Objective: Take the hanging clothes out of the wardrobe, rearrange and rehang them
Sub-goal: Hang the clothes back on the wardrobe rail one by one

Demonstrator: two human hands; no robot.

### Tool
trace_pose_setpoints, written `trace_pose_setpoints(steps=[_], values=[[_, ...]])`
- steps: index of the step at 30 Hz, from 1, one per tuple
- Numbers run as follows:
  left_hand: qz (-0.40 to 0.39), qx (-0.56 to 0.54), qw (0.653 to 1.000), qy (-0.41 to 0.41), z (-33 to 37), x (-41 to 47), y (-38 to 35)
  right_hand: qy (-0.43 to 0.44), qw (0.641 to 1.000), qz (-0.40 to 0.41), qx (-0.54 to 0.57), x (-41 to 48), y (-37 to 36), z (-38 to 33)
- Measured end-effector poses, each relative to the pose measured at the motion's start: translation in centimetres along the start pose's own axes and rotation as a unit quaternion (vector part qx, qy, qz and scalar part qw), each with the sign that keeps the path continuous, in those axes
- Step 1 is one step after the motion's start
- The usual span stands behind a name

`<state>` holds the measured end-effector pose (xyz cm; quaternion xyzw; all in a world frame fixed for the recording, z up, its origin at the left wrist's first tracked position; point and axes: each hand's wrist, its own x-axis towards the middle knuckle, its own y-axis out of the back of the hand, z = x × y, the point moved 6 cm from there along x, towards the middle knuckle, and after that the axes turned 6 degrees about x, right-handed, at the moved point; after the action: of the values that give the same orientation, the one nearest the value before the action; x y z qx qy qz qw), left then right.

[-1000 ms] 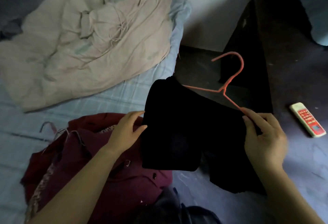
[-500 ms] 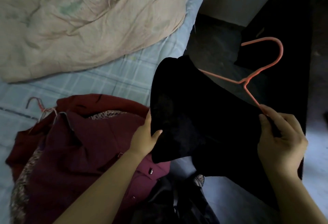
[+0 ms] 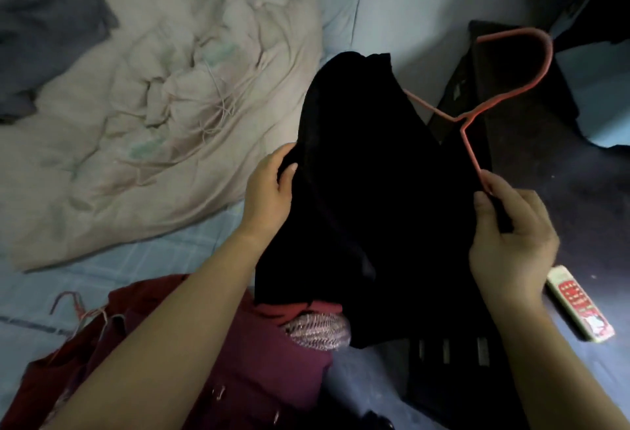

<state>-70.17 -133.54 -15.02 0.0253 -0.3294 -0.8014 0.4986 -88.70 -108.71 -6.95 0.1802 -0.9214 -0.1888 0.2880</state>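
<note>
In the centre right of the frame my right hand point(image 3: 511, 238) pinches the thin pink wire hanger point(image 3: 469, 146) at the end of its slanted arm. The thumb and forefinger close on the wire together with a fold of the black garment point(image 3: 368, 191). My left hand point(image 3: 269, 197) grips the left edge of this garment, with the thumb in front and the fingers behind the cloth. The garment is soft, matt and heavy-looking, and it hangs in deep folds between both hands in the middle of the frame. The hanger's round hook rises toward the upper right. Below it, in the lower left, lies a pile of dark red clothes point(image 3: 266, 361), smooth, with a knitted, speckled piece. A crumpled beige quilt point(image 3: 153, 122) fills the upper left, lying on a pale blue checked sheet point(image 3: 143, 259). A flat rectangular remote control point(image 3: 579, 307) lies at the right.
</note>
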Motion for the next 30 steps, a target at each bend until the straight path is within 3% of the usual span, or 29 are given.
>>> trace_pose_setpoints(steps=[5,10,14,20,25,30], values=[[0.077,-0.022,0.997,-0.017,1.3,6.5,5.3,0.035,0.998,0.013,0.052,3.4,-3.6,-2.1],[0.159,0.022,0.987,-0.034,2.8,13.9,9.2,0.11,0.99,0.0,0.089,9.9,-9.3,-3.8],[0.204,0.079,0.976,-0.013,3.5,18.8,11.0,0.146,0.98,-0.048,0.128,17.1,-14.8,-5.0],[0.291,0.065,0.953,0.044,5.5,24.5,16.5,0.215,0.94,-0.148,0.22,27.4,-22.2,-9.4],[0.322,0.08,0.926,0.183,-0.7,18.3,13.8,0.285,0.889,-0.27,0.237,28.4,-30.5,-11.5],[0.292,0.101,0.891,0.332,-6.7,8.2,9.7,0.308,0.832,-0.396,0.237,23.1,-37.3,-10.2]])
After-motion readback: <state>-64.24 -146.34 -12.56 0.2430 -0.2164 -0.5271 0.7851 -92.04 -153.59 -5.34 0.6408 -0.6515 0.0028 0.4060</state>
